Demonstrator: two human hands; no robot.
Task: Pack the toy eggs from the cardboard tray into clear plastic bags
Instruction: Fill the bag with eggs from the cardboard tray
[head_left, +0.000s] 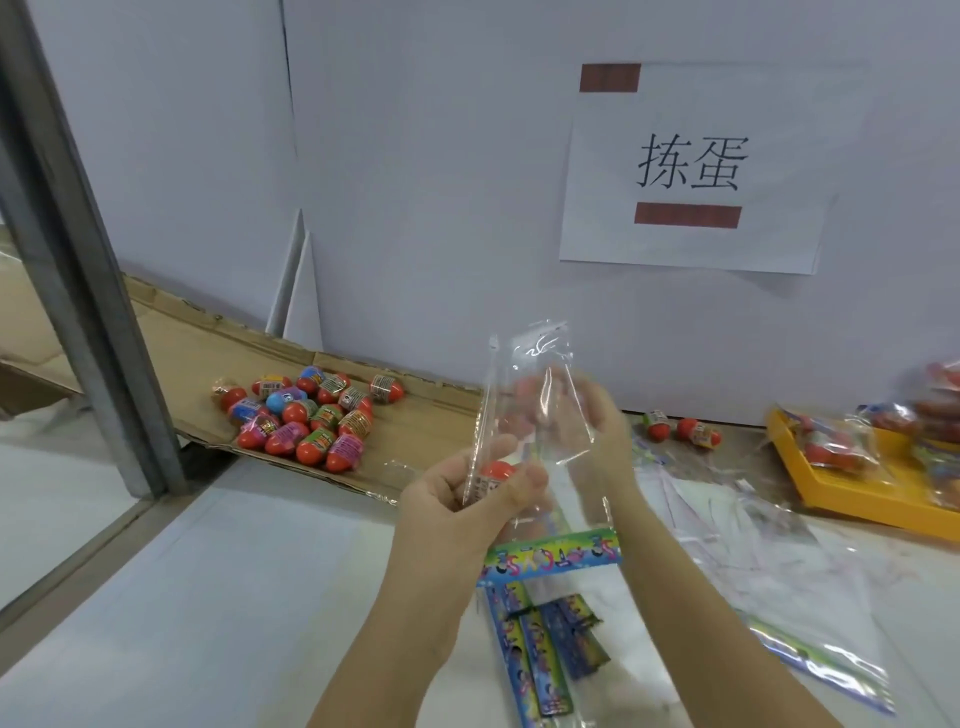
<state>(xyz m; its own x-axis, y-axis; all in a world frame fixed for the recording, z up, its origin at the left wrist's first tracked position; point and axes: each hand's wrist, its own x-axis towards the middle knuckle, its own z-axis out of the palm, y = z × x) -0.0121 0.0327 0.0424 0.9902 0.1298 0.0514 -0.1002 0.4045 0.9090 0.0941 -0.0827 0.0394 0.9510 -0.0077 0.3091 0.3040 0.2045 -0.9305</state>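
Holding bag with egg inside

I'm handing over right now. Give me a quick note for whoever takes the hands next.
Left hand: pinching one toy egg against the clear bag.
Right hand: behind the bag, holding it upright.
Cardboard tray: a pile of eggs still on it.
Yellow tray, right: filled bags.
Two loose eggs by the wall.
Left: fill this bag, then bag the pile.
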